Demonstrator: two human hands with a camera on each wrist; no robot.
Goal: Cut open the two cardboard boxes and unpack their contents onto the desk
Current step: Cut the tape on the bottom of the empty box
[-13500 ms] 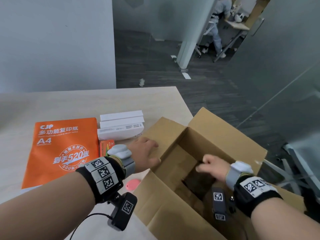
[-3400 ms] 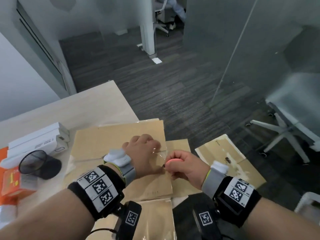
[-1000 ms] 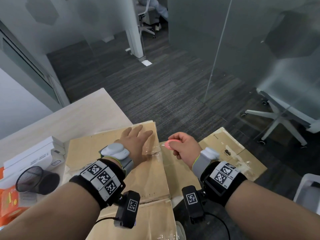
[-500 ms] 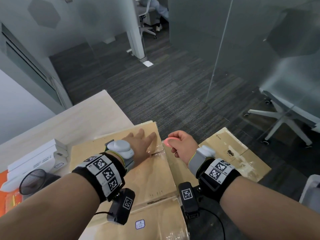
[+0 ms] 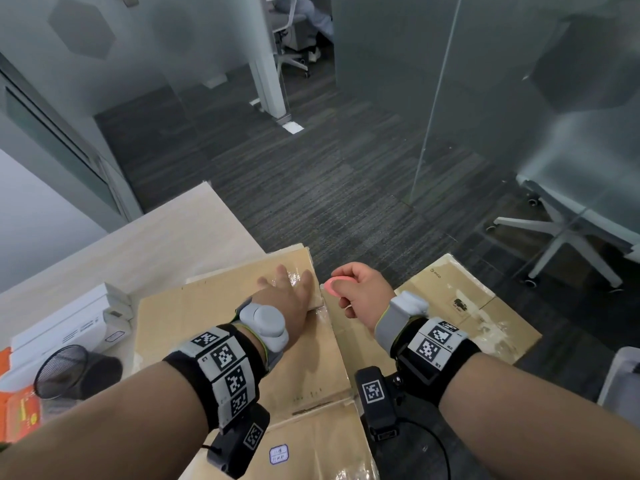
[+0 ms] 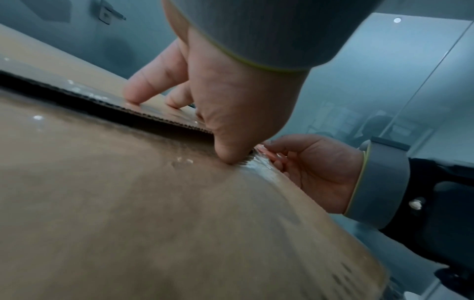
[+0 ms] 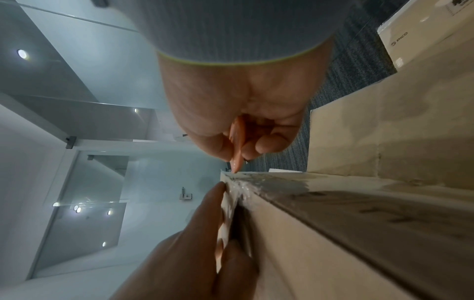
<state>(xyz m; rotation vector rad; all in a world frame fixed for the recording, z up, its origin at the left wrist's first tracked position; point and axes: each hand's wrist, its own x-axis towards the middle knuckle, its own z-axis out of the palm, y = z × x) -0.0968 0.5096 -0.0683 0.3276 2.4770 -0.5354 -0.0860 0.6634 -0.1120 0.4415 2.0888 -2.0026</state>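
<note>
A taped cardboard box lies on the desk corner. My left hand lies flat on its top near the far right corner, fingers straight and pressing the flap, which stands slightly lifted over a dark gap. My right hand pinches a small pink cutter just off that corner. In the right wrist view the pink cutter has its tip at the box's taped edge. A second cardboard box sits lower, to the right on the floor side, flaps down.
On the desk left of the box are stacked white cartons, a black mesh pen cup on its side and an orange packet. A glass wall and an office chair stand to the right over dark carpet.
The right hand with the cutter has run along the tape seam from mid-box to the far edge. The left hand has flattened and slid toward the far corner. The flap has lifted slightly.
</note>
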